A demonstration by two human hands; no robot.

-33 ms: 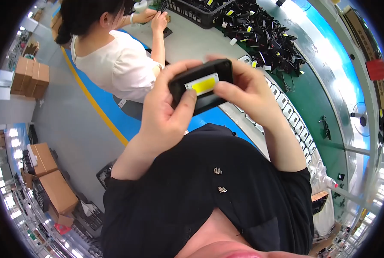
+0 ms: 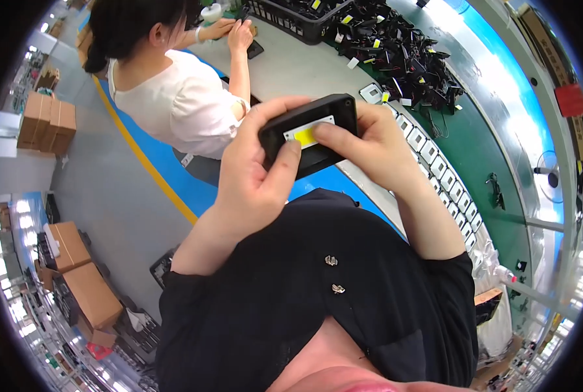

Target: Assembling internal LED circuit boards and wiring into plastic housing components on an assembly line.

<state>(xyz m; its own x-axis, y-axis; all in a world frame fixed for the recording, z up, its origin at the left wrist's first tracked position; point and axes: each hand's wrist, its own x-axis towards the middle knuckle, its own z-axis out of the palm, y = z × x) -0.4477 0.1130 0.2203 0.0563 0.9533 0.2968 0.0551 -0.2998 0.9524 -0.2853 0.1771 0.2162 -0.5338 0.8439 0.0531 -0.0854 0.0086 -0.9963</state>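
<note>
Held up in front of my chest is a black rectangular plastic housing [image 2: 317, 157], tilted with its right end higher. A small white-edged plate with a yellow strip [image 2: 302, 136] sits in its face. My left hand [image 2: 255, 163] wraps round the left end, its thumb on the plate's lower left corner. Round the right end closes my right hand [image 2: 376, 140], and its thumb lies across the plate, covering part of the yellow strip. The fingers behind the housing are mostly hidden.
At the upper left a co-worker in a white top [image 2: 174, 98] works at the bench. A black crate [image 2: 291, 25] stands beside a heap of black cabled parts [image 2: 402, 55]. Rows of white-framed pieces [image 2: 445, 179] line the bench at right. Cardboard boxes [image 2: 90, 294] are at left.
My right thumb has moved left, further over the yellow strip. The fingers of my right hand, blurred before, now show sharply. The housing has shifted very slightly down and right.
</note>
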